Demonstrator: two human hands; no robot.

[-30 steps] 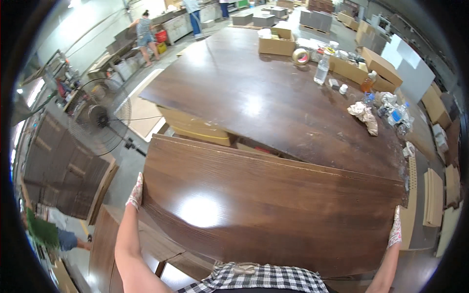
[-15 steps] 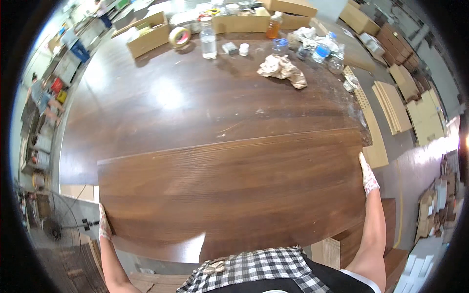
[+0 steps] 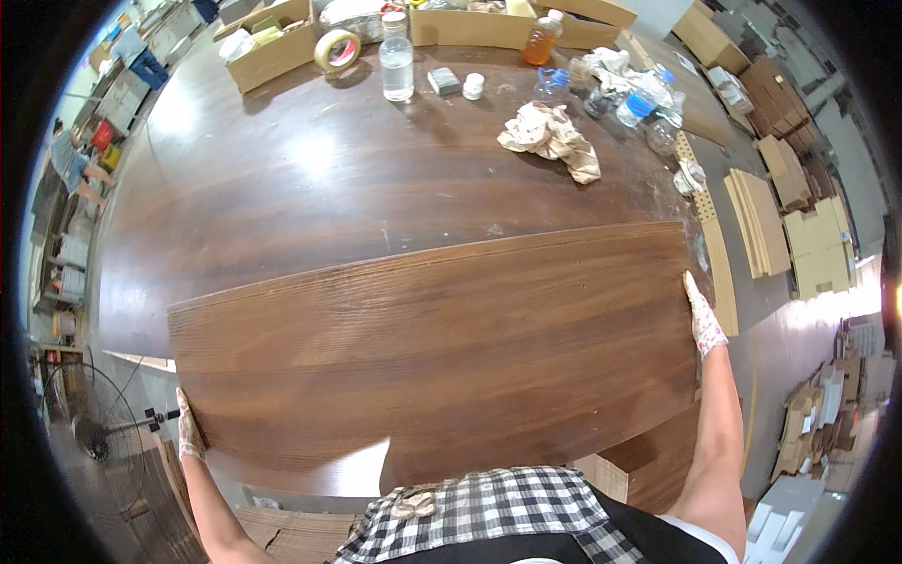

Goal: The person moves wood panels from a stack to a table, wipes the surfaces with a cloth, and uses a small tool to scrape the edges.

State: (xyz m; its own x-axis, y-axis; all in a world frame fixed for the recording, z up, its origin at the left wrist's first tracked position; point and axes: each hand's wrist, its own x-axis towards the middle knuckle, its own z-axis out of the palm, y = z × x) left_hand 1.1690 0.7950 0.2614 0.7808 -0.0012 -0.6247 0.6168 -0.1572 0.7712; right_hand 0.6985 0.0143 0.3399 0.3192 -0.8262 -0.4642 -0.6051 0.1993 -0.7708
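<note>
The long brown panel [image 3: 432,348], streaked with grain, shines white by its near edge; left hand [image 3: 190,425] and right hand [image 3: 705,318] fingers hold its opposite ends.

Wooden panel [image 3: 432,348] farther over tabletop [image 3: 272,207]

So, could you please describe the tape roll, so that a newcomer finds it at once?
Beyond the brown panel between the left hand and right hand is a large brown table. On it, near the picture's top, the tape roll sits between a cardboard box and a clear bottle. Unlike both, it is a pale ring.
</note>
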